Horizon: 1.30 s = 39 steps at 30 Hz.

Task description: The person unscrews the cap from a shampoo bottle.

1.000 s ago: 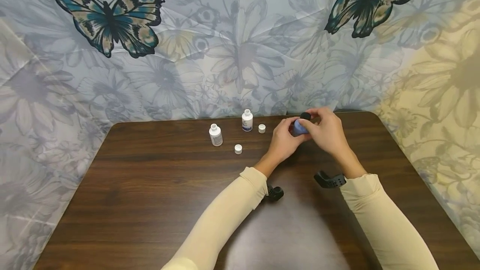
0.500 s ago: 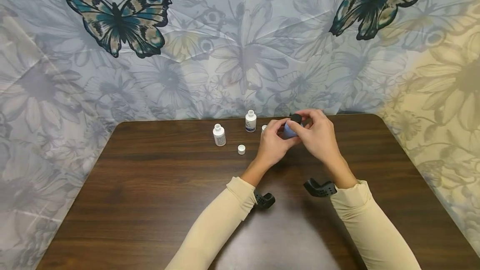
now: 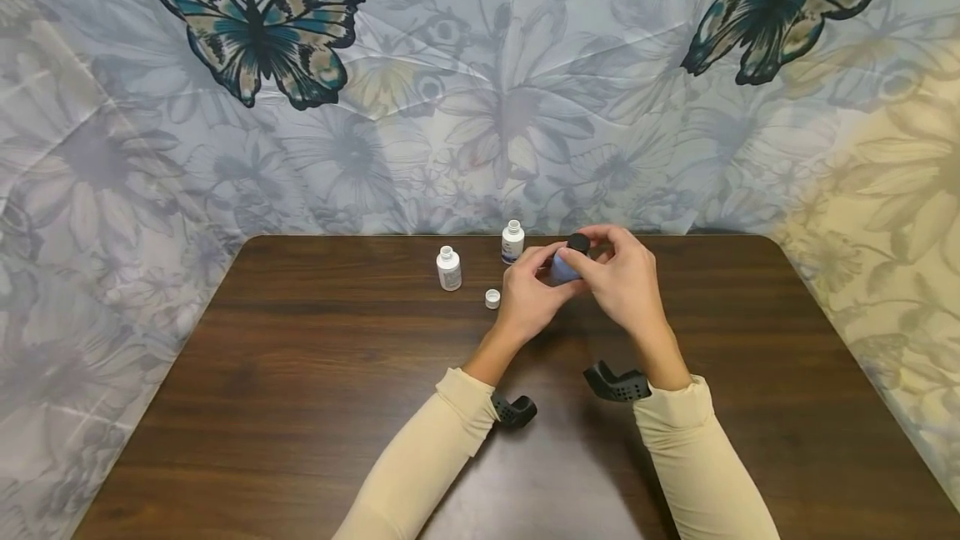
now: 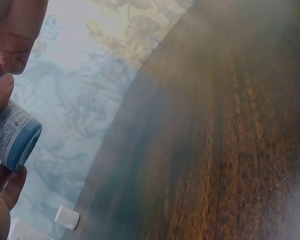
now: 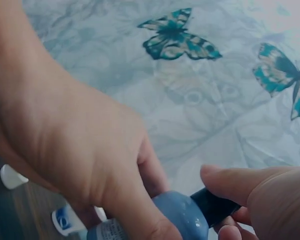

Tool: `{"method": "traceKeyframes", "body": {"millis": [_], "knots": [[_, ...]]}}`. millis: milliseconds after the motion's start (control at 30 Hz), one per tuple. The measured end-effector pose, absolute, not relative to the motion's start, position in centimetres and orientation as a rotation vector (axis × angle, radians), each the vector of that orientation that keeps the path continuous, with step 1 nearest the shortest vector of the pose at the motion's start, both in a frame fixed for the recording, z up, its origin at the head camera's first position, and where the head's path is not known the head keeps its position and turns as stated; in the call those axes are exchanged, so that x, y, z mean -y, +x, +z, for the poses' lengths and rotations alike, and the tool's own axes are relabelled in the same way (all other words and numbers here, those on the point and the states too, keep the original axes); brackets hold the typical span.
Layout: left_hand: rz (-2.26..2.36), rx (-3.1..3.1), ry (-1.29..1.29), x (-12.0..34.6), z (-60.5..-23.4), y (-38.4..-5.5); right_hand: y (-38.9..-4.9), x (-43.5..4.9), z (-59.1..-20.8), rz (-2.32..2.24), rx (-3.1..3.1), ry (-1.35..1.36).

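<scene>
Near the far table edge, my left hand [image 3: 528, 294] grips a small blue bottle [image 3: 562, 271] by its body. My right hand [image 3: 626, 282] pinches the bottle's black cap [image 3: 578, 244] between thumb and fingers, and the cap still sits on the neck. In the left wrist view the bottle's printed label and blue base [image 4: 25, 145] show, with the bottle tilted. The right wrist view shows the blue shoulder [image 5: 182, 212] beside the black cap [image 5: 212, 206]. Left of the hands stand two uncapped white bottles, one nearer [image 3: 449, 269] and one farther back [image 3: 512, 242].
A loose white cap [image 3: 492, 299] lies on the dark wooden table [image 3: 300, 390], just left of my left hand. Another white cap [image 4: 67, 217] shows in the left wrist view. A butterfly-print cloth [image 3: 420, 132] hangs right behind the table's far edge.
Both hands have moved left with the blue bottle, nearer the white bottles. The white cap beside the farther bottle is now hidden behind my left hand in the head view.
</scene>
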<state>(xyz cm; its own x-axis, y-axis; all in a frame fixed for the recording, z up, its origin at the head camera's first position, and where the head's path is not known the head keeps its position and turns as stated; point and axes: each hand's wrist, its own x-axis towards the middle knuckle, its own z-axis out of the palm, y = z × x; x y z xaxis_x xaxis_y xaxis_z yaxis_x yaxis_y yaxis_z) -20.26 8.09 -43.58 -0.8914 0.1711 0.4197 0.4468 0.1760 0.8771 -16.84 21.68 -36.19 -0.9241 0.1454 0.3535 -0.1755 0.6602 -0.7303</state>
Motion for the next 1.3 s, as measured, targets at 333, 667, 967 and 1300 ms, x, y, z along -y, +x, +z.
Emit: {"method": "traceKeyframes", "body": {"millis": [333,667,967,1300], "knots": [[-1.816,2.181,-0.64,-7.5,-43.4,-19.7,-16.3,-21.4,-35.9,1.102,2.433,0.054],[-1.735,2.183,-0.673,-7.0,-42.9,-19.3,-16.3,-20.9,-36.4,1.119,2.337,0.118],[-1.666,2.257,-0.7,-6.8,-43.1,-19.6,-16.9,-21.0,-37.6,1.182,2.285,0.145],[-1.624,2.259,-0.749,-6.7,-43.5,-19.8,-17.6,-21.6,-38.0,1.261,2.326,0.155]]}}
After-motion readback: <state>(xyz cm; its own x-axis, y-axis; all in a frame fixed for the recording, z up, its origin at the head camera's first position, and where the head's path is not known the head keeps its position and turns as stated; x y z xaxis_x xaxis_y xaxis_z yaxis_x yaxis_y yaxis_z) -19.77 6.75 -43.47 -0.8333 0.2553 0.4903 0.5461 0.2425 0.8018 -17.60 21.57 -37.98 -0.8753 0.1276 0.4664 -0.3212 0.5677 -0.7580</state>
